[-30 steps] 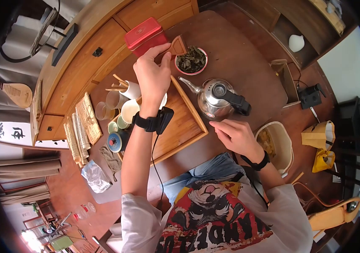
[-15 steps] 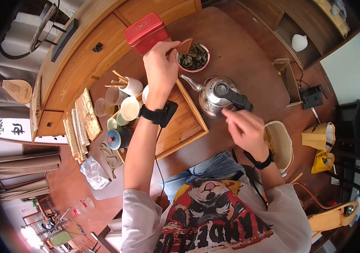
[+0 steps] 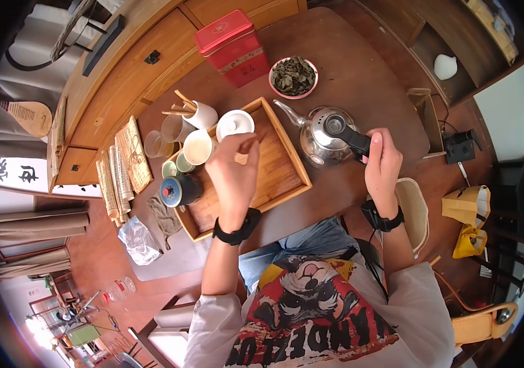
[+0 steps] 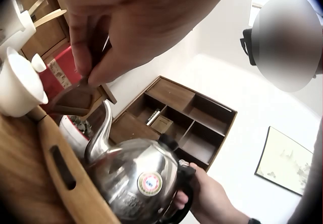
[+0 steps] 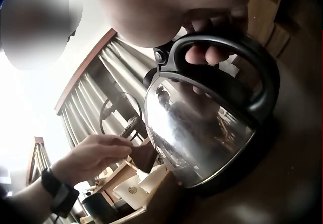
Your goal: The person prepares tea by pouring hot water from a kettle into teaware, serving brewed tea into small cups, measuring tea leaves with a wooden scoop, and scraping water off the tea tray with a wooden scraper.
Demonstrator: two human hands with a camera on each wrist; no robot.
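Observation:
Over the wooden tray, my left hand pinches a flat brown piece, seen in the left wrist view and mostly hidden in the head view. A white lidded bowl sits on the tray just beyond that hand. My right hand grips the black handle of the steel kettle; in the right wrist view its fingers curl through the handle. The kettle is upright, right of the tray, its spout pointing to the upper left. Dark leaves fill a red-rimmed bowl behind it.
A red tin stands at the back. Left of the tray are a white holder with wooden tools, glass cups, and rolled mats. A cream cup and a blue jar are by the tray's left side.
My left hand has moved back from the leaf bowl toward me, over the tray, still with the brown piece. My right hand has moved up and right and taken hold of the kettle handle.

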